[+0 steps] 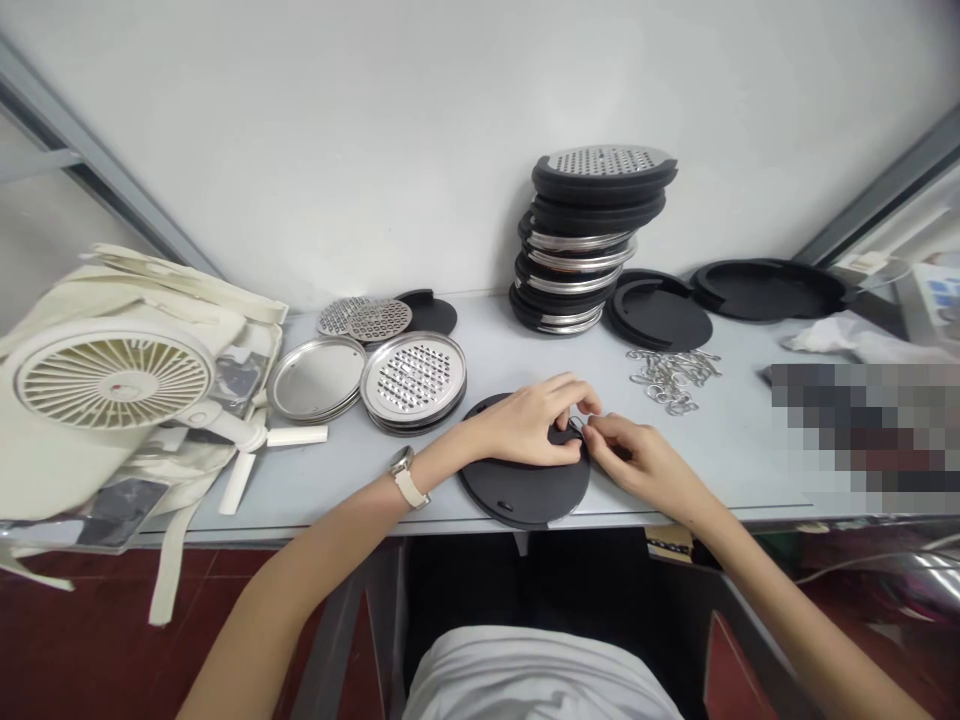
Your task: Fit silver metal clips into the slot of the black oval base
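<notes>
A round black plate (525, 497) with a small slot lies flat near the table's front edge. Across its top rests my left hand (536, 420), fingers bent over the right side of the plate around a small metal ring (575, 424). My right hand (630, 455) meets it at the plate's right edge, thumb and forefinger pinched at the ring. Fingers partly cover the ring, so its exact fit to the plate is hard to see. Beyond the hands lies a loose pile of small metal rings and chains (675, 378).
Behind stands a leaning stack of black holders and metal grater discs (592, 240). More grater discs (414, 375) and plain metal discs (319, 378) lie left, beside a white fan (112, 380) on a cream bag (45, 470). Black round holders (660, 312) sit back right.
</notes>
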The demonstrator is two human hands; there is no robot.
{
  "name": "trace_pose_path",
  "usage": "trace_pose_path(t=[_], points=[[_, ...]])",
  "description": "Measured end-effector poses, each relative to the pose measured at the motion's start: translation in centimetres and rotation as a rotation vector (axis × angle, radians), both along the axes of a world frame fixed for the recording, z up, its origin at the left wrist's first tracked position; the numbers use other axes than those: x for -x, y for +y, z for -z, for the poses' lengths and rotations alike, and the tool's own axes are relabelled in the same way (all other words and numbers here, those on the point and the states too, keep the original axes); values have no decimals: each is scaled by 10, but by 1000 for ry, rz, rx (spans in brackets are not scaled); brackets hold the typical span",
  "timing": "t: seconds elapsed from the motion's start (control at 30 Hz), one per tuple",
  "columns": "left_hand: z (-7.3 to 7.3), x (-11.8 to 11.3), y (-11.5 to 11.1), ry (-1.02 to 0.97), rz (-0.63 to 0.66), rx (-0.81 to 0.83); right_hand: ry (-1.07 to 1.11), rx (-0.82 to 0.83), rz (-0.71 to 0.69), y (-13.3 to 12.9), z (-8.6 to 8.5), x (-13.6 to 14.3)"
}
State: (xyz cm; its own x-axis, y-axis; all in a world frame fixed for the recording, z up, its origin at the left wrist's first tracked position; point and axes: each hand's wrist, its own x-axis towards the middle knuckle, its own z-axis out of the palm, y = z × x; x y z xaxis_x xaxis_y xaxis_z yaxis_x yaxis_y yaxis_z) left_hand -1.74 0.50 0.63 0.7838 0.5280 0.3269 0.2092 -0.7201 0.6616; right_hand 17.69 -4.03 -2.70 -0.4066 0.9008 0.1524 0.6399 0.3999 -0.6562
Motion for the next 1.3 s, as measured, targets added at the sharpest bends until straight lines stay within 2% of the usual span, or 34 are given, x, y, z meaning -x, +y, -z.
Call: trace_pose_path(t=[0.17,0.5,0.87,1.3], points=[[1,-1,0,8,10,19,-24,-35,-26,0,-1,1],[-1,-2,1,57,-49,-100,-38,-69,-26,-1,-1,1],[5,-2,3,52,-65,-70,-52,-134,-46,-3,-5,5],[6,-1,3,33,-48,-10,-36,-96,-49,-2,-2,3]])
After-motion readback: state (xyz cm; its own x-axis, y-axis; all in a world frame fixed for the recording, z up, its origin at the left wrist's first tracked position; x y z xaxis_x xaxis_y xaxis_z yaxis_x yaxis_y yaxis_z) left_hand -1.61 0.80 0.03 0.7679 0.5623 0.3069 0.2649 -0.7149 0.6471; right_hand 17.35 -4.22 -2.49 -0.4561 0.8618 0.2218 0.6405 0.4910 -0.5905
